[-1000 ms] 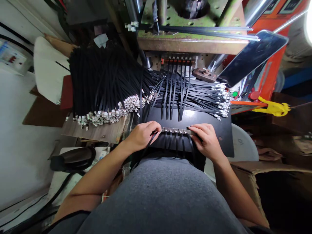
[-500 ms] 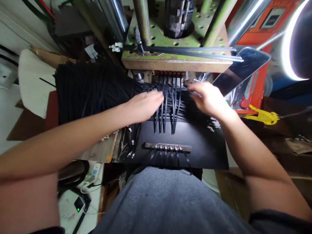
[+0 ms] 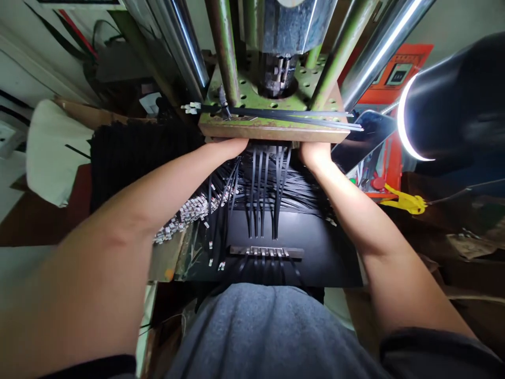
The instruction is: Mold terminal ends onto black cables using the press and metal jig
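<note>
Head view, looking down on a press: the left hand (image 3: 238,147) and the right hand (image 3: 314,153) lie at the front edge of the green press plate (image 3: 276,128), one to either side of the hanging black flat strips (image 3: 257,197). The fingers of both hands are hidden under the plate, so whether either grip is spread, pressed together or pinching something cannot be told. The strips emerge from beneath the plate between the hands, their free ends lying over the dark bench (image 3: 327,247). Nearer the body, a metal bar (image 3: 266,253) rests on the bench, apart from both hands, with a row of small metallic pieces along its middle and further strips trailing toward the grey shirt (image 3: 256,326). To the left, a thick heap of strips (image 3: 138,168) ends in white connectors (image 3: 193,209); a few more strips lie across the top of the plate.

Handling, by judgement: the strips appear light, limp along their length and rather smooth, best held flat near an end without creasing; the bar appears stiff and heavier, best taken by its two bare ends, clear of the row, whose small pieces could be knocked askew
</note>
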`<state>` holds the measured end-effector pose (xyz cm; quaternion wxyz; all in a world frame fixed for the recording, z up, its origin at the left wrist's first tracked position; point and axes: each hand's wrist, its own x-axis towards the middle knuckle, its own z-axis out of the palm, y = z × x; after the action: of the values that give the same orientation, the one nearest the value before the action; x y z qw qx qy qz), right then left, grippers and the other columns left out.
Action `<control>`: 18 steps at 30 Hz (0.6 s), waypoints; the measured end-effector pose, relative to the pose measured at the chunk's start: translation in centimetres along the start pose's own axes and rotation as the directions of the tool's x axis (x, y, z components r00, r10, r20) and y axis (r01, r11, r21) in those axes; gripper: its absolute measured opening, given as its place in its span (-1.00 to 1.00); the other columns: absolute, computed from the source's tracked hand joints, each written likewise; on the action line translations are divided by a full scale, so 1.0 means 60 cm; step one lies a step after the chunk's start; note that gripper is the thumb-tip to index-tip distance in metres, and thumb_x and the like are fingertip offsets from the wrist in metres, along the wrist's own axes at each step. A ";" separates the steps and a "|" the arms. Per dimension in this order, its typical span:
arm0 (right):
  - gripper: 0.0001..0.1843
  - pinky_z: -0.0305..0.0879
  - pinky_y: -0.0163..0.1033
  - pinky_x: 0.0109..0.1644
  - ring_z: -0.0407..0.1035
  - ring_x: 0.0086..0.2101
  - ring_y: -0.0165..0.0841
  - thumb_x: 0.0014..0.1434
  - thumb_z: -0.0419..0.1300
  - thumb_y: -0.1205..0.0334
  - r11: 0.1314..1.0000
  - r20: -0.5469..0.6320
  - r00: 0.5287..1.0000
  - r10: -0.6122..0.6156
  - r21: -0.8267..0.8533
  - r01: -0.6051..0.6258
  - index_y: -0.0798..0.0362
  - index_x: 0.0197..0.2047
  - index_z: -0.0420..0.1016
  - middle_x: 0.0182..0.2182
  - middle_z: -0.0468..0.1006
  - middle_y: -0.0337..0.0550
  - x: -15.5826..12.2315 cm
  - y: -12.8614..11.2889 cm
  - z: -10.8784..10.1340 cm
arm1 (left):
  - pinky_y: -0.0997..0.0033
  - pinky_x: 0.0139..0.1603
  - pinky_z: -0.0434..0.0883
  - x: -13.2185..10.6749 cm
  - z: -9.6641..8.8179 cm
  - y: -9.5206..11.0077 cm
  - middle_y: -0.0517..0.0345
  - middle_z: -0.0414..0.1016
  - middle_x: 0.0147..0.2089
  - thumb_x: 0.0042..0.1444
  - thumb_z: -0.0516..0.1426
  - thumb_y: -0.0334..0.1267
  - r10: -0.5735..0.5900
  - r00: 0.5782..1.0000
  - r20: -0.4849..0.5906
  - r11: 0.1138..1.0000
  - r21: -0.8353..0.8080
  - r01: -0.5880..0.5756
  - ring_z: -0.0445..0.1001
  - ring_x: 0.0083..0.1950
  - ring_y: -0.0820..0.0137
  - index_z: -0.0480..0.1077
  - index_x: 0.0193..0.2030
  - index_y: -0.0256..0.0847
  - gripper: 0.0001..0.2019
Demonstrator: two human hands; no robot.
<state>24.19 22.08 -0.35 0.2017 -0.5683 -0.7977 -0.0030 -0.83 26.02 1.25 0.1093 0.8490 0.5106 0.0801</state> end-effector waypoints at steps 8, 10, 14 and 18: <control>-0.62 0.47 -0.05 -0.12 0.49 -0.19 -0.18 0.29 0.12 0.19 0.974 0.274 0.961 -0.031 0.225 -0.033 -0.01 0.16 0.39 -0.10 0.57 -0.03 -0.365 -0.018 -0.107 | 0.07 0.04 0.32 -0.163 0.004 0.140 -0.12 0.48 -0.01 0.18 0.06 -0.41 0.502 0.831 0.239 0.830 0.138 -0.541 0.31 0.16 0.03 0.51 -0.10 -0.22 -0.77; -0.60 0.48 -0.04 -0.15 0.47 -0.22 -0.18 0.27 0.11 0.19 0.975 0.338 0.941 -0.025 0.216 -0.052 -0.03 0.17 0.40 -0.14 0.58 -0.04 -0.411 -0.021 -0.108 | 0.10 -0.01 0.31 -0.180 0.028 0.182 -0.15 0.50 -0.09 0.10 0.11 -0.44 0.567 0.765 0.306 0.772 0.127 -0.623 0.36 0.08 0.04 0.51 -0.18 -0.27 -0.81; -0.58 0.47 -0.03 -0.01 0.48 -0.09 -0.18 0.28 0.04 0.28 0.958 0.252 0.968 0.000 0.279 -0.073 -0.01 0.18 0.42 -0.06 0.58 -0.03 -0.419 -0.015 -0.100 | 0.17 -0.04 0.30 -0.175 0.066 0.238 -0.15 0.52 -0.08 0.19 0.06 -0.41 0.560 0.788 0.255 0.805 0.057 -0.591 0.38 0.07 0.08 0.50 -0.12 -0.30 -0.79; -0.50 0.45 -0.09 0.08 0.48 0.01 -0.22 0.24 0.03 0.36 0.938 0.214 0.975 0.054 0.324 -0.123 0.02 0.24 0.37 0.06 0.55 -0.02 -0.405 -0.016 -0.108 | 0.33 -0.09 0.33 -0.189 0.049 0.255 0.01 0.55 -0.18 0.41 -0.17 -0.08 0.379 0.848 0.370 0.917 -0.271 -0.292 0.46 -0.10 0.27 0.51 -0.20 -0.24 -0.52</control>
<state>31.98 -1.80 -2.06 0.2135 -0.5585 -0.7763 0.1994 7.64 8.73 2.21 0.2859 0.9070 0.3077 -0.0321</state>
